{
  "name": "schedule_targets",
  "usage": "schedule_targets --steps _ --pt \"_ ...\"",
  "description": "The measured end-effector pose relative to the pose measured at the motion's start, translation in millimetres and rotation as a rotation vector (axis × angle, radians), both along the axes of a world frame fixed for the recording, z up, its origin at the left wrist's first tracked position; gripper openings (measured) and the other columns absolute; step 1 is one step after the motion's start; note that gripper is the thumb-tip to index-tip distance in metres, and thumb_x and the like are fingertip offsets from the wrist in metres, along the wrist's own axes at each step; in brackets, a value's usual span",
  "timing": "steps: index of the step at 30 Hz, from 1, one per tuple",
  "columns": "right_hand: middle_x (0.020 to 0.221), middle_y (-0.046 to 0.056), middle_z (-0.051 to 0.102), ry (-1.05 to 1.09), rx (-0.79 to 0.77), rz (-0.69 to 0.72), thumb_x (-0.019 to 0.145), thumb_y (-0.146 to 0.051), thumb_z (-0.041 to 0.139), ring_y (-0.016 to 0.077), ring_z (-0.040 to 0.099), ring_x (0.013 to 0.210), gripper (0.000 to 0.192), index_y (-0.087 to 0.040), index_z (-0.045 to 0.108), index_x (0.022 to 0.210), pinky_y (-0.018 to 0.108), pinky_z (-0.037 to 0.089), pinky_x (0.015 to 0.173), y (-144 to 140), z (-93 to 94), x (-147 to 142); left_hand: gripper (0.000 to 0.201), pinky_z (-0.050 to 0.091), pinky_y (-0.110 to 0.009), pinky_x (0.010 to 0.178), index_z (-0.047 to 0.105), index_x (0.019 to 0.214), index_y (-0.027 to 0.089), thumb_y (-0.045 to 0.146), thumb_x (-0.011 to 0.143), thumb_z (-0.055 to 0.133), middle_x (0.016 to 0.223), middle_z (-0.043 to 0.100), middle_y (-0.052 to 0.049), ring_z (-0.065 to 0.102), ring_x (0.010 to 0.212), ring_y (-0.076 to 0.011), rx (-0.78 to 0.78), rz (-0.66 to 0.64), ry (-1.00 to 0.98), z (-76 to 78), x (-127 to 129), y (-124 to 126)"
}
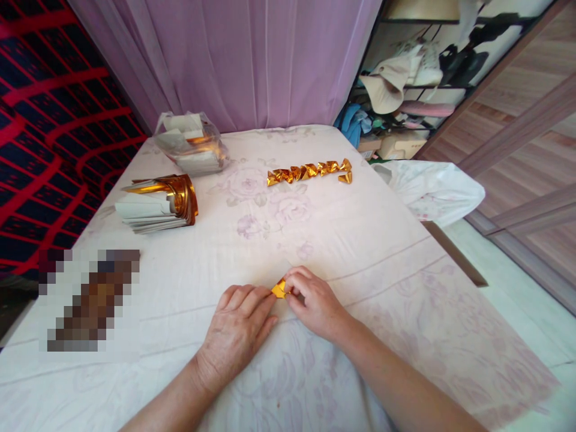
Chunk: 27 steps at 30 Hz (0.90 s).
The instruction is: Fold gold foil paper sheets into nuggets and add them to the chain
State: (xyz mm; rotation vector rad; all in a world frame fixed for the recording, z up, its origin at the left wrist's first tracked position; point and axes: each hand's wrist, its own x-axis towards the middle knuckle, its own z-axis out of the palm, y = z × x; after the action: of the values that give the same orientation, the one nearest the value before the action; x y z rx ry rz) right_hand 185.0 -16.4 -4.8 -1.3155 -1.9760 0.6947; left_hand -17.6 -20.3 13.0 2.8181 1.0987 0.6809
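Observation:
A small folded piece of gold foil paper [279, 289] lies on the table's pale floral cloth [342, 240], near the front. My left hand [238, 327] rests flat on the cloth with its fingertips pressing the piece's left side. My right hand [312, 300] pinches its right side between thumb and fingers. Most of the piece is hidden under my fingers. Farther back, a row of several finished gold folded pieces [308, 171] lies on the cloth.
A stack of gold-and-white paper sheets [157, 204] sits at the left, with a clear plastic bag of more sheets [191, 144] behind it. A white plastic bag [432, 189] hangs off the table's right edge. A purple curtain and cluttered shelves stand behind.

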Motion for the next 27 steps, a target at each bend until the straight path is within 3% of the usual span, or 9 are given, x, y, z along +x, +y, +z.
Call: schedule_targets --steps 4,11,18,27 --pt "0.099 0.004 0.06 0.025 0.03 0.011 0.074 0.002 0.05 0.0151 0.061 0.087 0.025 -0.021 0.054 0.082 0.028 0.049 0.075 1.3 -0.6 0.8 0.033 0.039 -0.041 0.094 0.06 0.125 0.018 0.031 0.096 0.052 0.118 0.068 -0.006 0.056 0.107 -0.0238 -0.056 -0.075 0.051 -2.3 8.6 -5.3" --pt "0.099 0.005 0.066 0.0 0.096 0.058 0.079 0.001 0.046 0.0168 0.062 0.092 0.028 -0.021 0.06 0.087 0.032 0.05 0.081 9.3 1.8 23.3 0.041 0.036 -0.045 0.098 0.056 0.132 0.022 0.04 0.095 0.054 0.124 0.065 -0.005 0.054 0.111 -0.0258 -0.07 -0.045 0.152 -3.6 9.0 -4.3" --pt "0.107 0.005 0.068 -0.242 0.141 0.091 0.074 0.001 0.052 0.0216 0.057 0.098 0.043 -0.022 0.067 0.106 0.039 0.047 0.087 11.6 10.2 38.1 0.034 0.034 -0.047 0.101 0.061 0.125 0.023 0.038 0.095 0.053 0.114 0.068 -0.005 0.055 0.107 -0.0249 -0.044 -0.01 0.141 -0.1 3.7 -0.1" --pt "0.103 0.005 0.065 -0.36 0.185 0.141 0.089 -0.015 0.061 0.0202 0.055 0.095 0.022 -0.024 0.068 0.108 0.037 0.044 0.084 8.2 10.1 29.3 0.019 0.035 -0.046 0.098 0.068 0.109 0.024 0.03 0.095 0.056 0.099 0.072 -0.003 0.061 0.092 -0.0217 -0.022 0.083 0.066 -0.5 -1.0 8.5"
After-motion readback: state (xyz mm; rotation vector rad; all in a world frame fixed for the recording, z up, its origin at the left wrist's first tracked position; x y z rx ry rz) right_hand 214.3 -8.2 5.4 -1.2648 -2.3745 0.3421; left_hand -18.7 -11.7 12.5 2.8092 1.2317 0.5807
